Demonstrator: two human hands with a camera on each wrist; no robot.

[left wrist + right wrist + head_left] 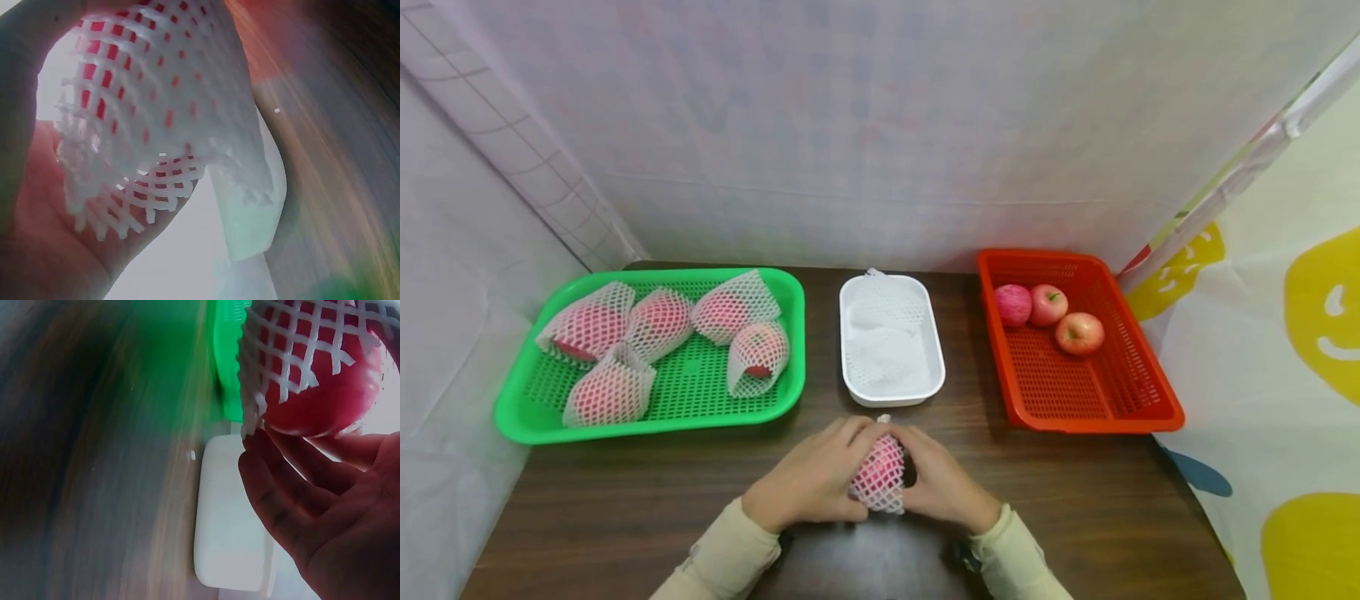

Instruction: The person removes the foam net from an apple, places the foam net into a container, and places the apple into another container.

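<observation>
Both hands meet at the near middle of the table around a red-pink apple in a white foam net sleeve. My left hand grips the netted apple from the left, thumb low and fingers over its upper side. From the other side my right hand curls about the net, with fingertips at its edge in the right wrist view. There the apple's lower part shows bare below the mesh. The net's loose, open end hangs near the palm in the left wrist view.
A green basket on the left holds several apples in foam nets. Just beyond the hands stands a white tray with white foam nets inside. An orange-red basket on the right has three bare apples.
</observation>
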